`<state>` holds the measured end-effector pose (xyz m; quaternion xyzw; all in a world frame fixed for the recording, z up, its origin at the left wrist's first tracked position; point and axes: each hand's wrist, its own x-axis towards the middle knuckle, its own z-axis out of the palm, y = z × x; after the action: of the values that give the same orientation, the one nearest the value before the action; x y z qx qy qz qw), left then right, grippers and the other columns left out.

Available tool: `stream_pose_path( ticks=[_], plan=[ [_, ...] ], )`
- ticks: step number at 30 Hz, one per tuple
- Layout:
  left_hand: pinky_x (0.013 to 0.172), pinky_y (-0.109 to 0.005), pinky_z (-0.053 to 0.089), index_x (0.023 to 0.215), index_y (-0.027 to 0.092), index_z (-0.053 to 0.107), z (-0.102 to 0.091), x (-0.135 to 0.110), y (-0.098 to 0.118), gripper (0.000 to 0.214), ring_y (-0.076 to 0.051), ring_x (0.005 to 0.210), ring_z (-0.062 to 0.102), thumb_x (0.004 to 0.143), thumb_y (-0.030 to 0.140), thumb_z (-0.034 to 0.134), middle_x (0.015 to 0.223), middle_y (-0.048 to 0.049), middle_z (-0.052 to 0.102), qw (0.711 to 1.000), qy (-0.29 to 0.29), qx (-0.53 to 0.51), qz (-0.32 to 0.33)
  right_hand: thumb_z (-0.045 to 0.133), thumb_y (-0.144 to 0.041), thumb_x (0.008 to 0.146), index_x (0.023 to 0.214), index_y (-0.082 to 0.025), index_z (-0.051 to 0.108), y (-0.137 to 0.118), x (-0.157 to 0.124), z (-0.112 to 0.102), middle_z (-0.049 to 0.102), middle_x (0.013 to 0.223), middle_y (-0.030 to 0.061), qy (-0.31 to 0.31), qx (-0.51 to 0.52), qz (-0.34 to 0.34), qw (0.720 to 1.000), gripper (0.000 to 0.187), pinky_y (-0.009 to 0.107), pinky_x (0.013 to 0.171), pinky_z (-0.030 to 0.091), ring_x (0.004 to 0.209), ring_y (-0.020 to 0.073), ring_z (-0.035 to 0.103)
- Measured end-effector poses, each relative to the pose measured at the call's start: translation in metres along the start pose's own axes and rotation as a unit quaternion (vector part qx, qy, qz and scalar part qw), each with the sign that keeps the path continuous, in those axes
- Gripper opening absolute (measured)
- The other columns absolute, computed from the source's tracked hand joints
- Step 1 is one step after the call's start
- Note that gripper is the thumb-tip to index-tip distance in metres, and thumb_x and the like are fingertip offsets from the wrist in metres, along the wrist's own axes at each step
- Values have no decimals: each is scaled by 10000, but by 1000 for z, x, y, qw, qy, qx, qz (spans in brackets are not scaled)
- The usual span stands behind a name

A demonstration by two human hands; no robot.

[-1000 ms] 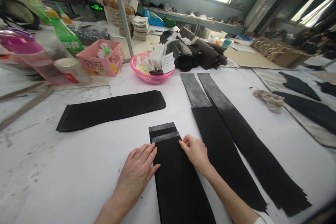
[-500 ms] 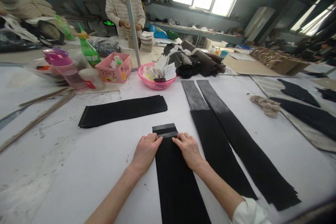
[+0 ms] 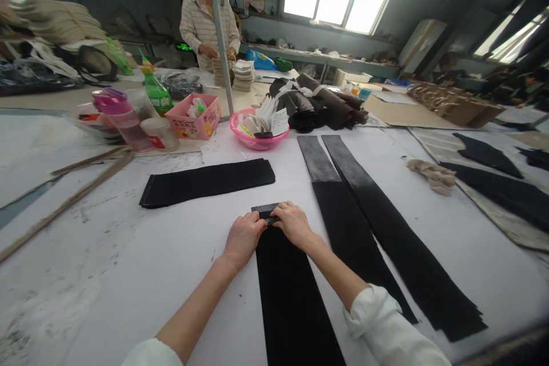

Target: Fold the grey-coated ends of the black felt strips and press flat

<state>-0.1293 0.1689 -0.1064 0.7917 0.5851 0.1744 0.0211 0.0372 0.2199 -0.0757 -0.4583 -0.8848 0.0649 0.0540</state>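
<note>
A long black fabric strip (image 3: 291,297) runs away from me down the middle of the table, with a grey band (image 3: 265,207) across its far end. My left hand (image 3: 246,235) pinches the strip's left edge just below that band, fingers closed. Opposite it, my right hand (image 3: 294,225) is closed on the far end too, thumb and fingertips at the narrow grey fold. The hands nearly meet and cover part of the end. To the right lie two staggered stacks of black strips (image 3: 351,240) with grey far ends. Another black stack (image 3: 210,182) lies crosswise beyond my left hand.
A pink basin (image 3: 259,140) of white tags, a pink box (image 3: 193,117), a purple-lidded bottle (image 3: 122,120) and dark fabric rolls (image 3: 317,103) line the back. A metal pole (image 3: 223,51) rises there. A co-worker (image 3: 208,28) handles stacked pieces. Beige cloth (image 3: 431,176) lies at right.
My right hand has moved left and slightly away from me, from the strip's right edge onto its grey-banded end. The left hand stays at the left edge. The view has shifted slightly.
</note>
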Motion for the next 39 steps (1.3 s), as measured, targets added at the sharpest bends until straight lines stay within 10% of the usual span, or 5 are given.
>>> stream_pose_path(
  ticks=[15, 39],
  plan=[
    [750, -288, 452, 956, 230, 601, 1, 10, -11, 169, -181, 902, 547, 801, 191, 659, 936, -13, 553, 995, -7, -100, -28, 790, -228, 718, 860, -211, 602, 16, 30, 0, 621, 894, 11, -61, 23, -88, 994, 236, 258, 627, 316, 835, 176, 526],
    [782, -352, 457, 867, 195, 602, 15, -3, -10, 138, -201, 892, 500, 922, 204, 476, 918, -56, 561, 993, 46, -106, 9, 543, -291, 936, 1057, -278, 684, 32, -4, 32, 625, 991, 26, 87, 105, -140, 981, 187, 298, 825, 384, 966, 165, 504]
  ],
)
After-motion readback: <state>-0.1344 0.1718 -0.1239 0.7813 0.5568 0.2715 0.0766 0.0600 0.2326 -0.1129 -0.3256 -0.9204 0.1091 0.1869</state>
